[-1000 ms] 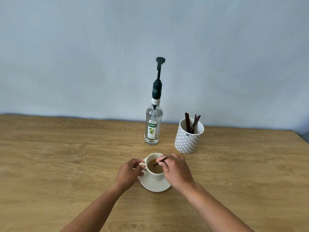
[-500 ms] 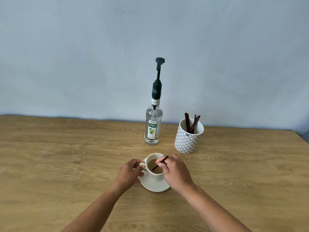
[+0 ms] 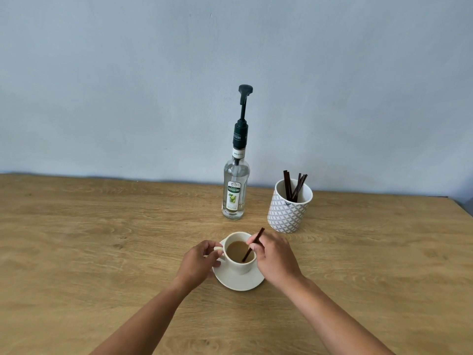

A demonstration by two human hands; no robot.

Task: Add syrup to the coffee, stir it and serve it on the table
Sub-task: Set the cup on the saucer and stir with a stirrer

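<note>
A white cup [image 3: 239, 265] of light-brown coffee stands on a white saucer [image 3: 239, 281] in the middle of the wooden table [image 3: 89, 239]. My left hand [image 3: 198, 262] holds the cup's handle on its left side. My right hand [image 3: 275, 257] pinches a dark brown stir stick [image 3: 252, 245] whose lower end dips into the coffee, tilted up to the right. Behind the cup stands a clear syrup bottle [image 3: 235, 193] with a dark pump on top.
A white patterned holder [image 3: 289, 210] with several more brown stir sticks stands right of the bottle. A pale blue wall runs along the table's far edge. The table's right corner shows at far right.
The stick has swung in the cup, its lower end now nearer the cup's front and its top more upright. Both hands stay at the cup.
</note>
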